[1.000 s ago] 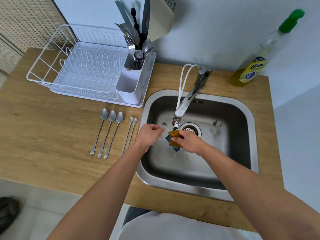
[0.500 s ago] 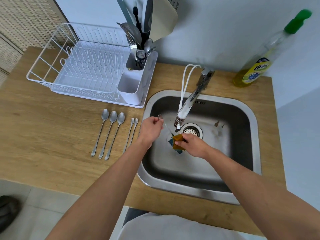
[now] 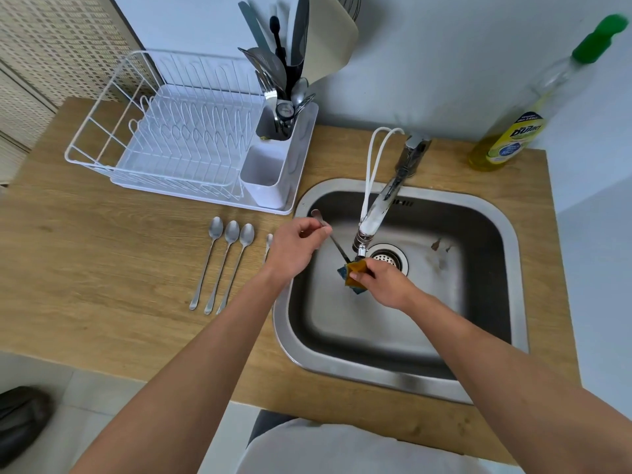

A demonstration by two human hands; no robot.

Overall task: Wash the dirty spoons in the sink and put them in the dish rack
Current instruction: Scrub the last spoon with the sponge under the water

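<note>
While over the steel sink (image 3: 506,234) | left hand (image 3: 294,249) pinches a thin metal spoon (image 3: 337,246) | right hand (image 3: 383,280) grips a yellow-blue sponge (image 3: 354,273) around its lower end

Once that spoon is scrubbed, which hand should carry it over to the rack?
Probably the left hand: it already pinches the spoon and is on the dish rack side. The right hand grips the sponge.

Wooden counter (image 3: 102,268): dish rack (image 3: 178,131), spoons (image 3: 225,265), soap bottle (image 3: 513,135).
</note>
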